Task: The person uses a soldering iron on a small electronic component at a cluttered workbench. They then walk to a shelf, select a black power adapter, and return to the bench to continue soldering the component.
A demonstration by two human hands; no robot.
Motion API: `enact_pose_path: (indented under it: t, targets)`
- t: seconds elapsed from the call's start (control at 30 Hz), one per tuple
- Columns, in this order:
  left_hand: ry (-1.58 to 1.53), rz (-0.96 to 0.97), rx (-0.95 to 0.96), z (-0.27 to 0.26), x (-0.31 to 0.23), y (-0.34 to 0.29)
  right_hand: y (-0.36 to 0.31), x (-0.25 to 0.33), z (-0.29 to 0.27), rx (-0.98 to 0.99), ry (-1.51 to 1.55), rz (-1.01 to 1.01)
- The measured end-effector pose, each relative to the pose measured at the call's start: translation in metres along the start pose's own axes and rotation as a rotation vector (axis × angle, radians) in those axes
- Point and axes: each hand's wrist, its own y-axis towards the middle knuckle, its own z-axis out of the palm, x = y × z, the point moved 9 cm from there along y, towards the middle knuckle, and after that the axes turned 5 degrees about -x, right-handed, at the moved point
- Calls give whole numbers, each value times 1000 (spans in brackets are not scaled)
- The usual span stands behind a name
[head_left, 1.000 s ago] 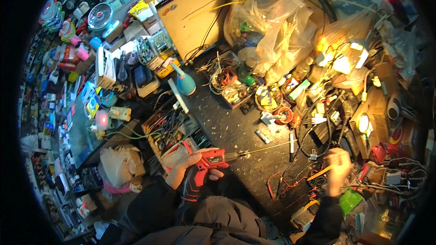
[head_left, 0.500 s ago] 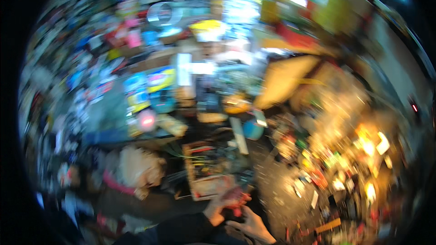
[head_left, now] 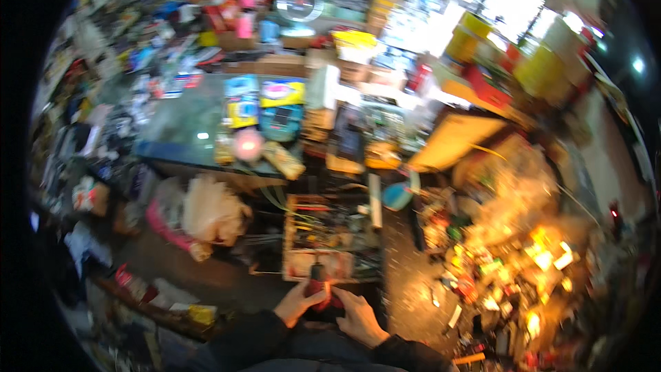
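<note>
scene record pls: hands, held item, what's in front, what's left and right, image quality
left hand: on the red-and-black tool, from its left
right hand: on the same tool, from its right
red-and-black tool: small, between both hands; kind unclear
tray of tools and wires: directly beyond the hands
pale plastic bag: left of the tray
lit pile of small parts: right, on the dark bench
image quality: blurred, fine detail lost

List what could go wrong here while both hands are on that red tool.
1. The left hand and right hand hold the red tool at the edge of an open tray of small parts; a slip might knock parts out.
2. Loose clutter crowds the bench to the right; a sleeve may snag it.
3. The view is blurred, so the grip cannot be judged.
</note>
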Motion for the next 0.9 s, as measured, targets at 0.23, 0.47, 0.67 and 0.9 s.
enact_pose_path:
  t: [0.23, 0.47, 0.67, 0.9]
  targets:
    - [246, -272, 216, -53, 109, 25, -98, -151, -61, -88, -519, 99]
    - [-1, -317, -543, -277, 182, 7, -142, -304, -83, -174, -537, 210]
    - [-130, -205, -613, -338, 159, -27, -136, -320, -91, -256, -449, 304]
    - [-311, -87, -516, -399, 179, -22, -141, -284, -74, -598, -677, 612]
